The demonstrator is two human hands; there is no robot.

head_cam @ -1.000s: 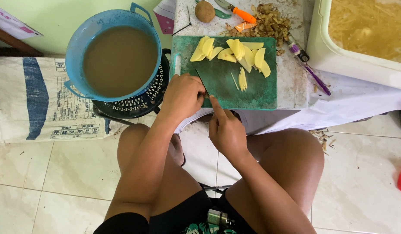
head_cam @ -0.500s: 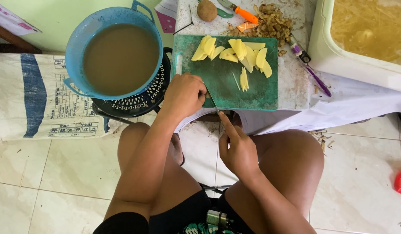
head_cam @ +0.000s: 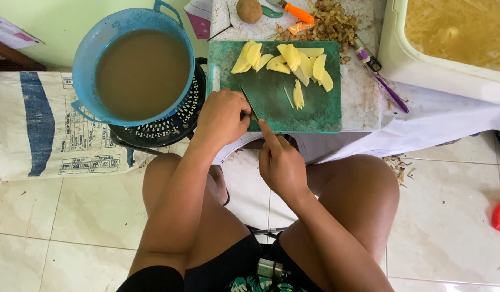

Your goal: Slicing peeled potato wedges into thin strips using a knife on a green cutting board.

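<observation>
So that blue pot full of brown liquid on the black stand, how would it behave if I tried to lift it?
The blue pot is probably heavy: the brown liquid sits close to its rim. It would likely slosh or spill if tilted. It overhangs the black stand, so a sideways shove might tip it.
</observation>
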